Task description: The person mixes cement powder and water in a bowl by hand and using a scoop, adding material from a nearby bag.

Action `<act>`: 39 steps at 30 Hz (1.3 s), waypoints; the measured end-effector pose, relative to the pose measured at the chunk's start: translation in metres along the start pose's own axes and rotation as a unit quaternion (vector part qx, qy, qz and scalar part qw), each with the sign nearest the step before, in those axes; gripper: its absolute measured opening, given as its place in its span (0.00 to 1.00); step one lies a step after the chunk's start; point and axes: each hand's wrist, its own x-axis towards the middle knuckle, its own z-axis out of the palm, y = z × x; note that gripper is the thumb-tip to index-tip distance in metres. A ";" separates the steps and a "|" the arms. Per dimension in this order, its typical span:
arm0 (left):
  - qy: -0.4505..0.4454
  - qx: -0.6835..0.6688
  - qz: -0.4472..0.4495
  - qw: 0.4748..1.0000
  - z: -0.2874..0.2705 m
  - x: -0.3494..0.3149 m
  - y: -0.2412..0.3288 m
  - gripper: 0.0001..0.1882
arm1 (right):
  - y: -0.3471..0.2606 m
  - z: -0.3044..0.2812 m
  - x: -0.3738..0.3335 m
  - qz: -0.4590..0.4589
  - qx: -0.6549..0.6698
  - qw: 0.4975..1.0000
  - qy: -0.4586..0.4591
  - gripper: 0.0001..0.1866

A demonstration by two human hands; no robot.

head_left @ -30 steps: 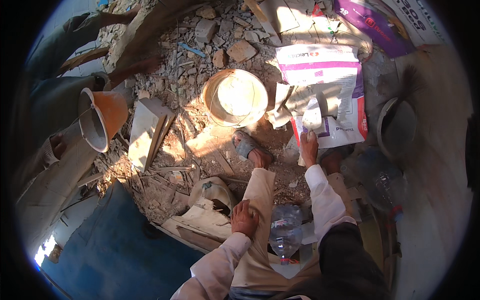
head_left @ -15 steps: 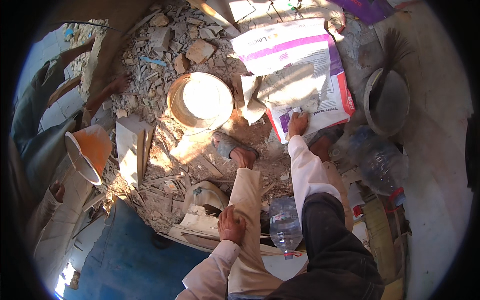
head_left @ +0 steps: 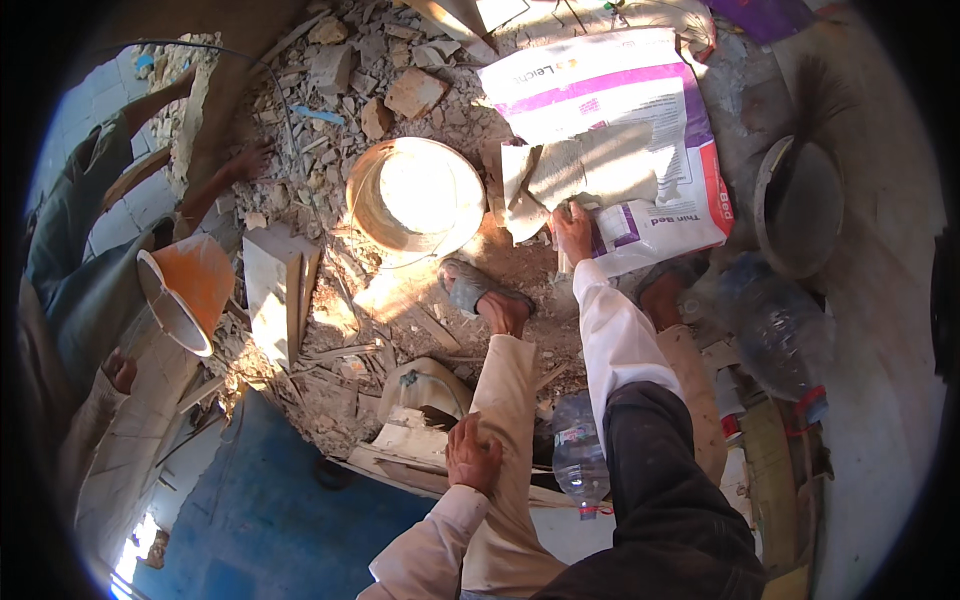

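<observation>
A white sack with purple and red bands [head_left: 690,195] lies flat on the ground ahead of me. Across it spreads a dusty beige patch, and its left end is torn and crumpled. My right hand [head_left: 573,236] reaches down to the sack's near left corner, its fingers closed on the edge there; the fingertips are partly hidden. My left hand [head_left: 473,455] rests on my left shin just below the knee, fingers laid out over the trouser cloth, holding nothing.
Left of the sack stands a dusty bucket [head_left: 415,200], with rubble [head_left: 415,93] behind. Another person's legs and an orange bucket [head_left: 190,290] are at left. Plastic bottles [head_left: 580,450] lie by my legs. A round pan [head_left: 800,215] with a brush stands at right.
My right hand has slid left along the sack's near edge to its corner. The whole view has shifted slightly; my left hand stays on my leg.
</observation>
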 end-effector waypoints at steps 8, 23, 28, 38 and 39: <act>0.014 0.002 0.004 1.000 -0.014 -0.003 -0.009 0.28 | -0.048 -0.049 -0.017 0.111 0.032 0.980 -0.162 0.40; 0.012 -0.043 0.027 0.999 -0.035 0.007 -0.022 0.28 | -0.159 -0.073 -0.101 -0.087 -0.107 0.977 -0.163 0.29; 0.009 -0.048 0.003 0.999 -0.048 0.008 -0.034 0.27 | -0.225 0.000 -0.096 0.140 -0.036 0.924 -0.355 0.26; 0.004 -0.059 0.007 0.998 -0.054 0.009 -0.050 0.30 | -0.261 0.087 -0.099 -0.042 -0.246 0.913 -0.321 0.16; 0.005 -0.058 0.000 0.998 -0.056 0.009 -0.053 0.30 | -0.242 0.102 -0.102 -0.095 -0.193 0.926 -0.311 0.19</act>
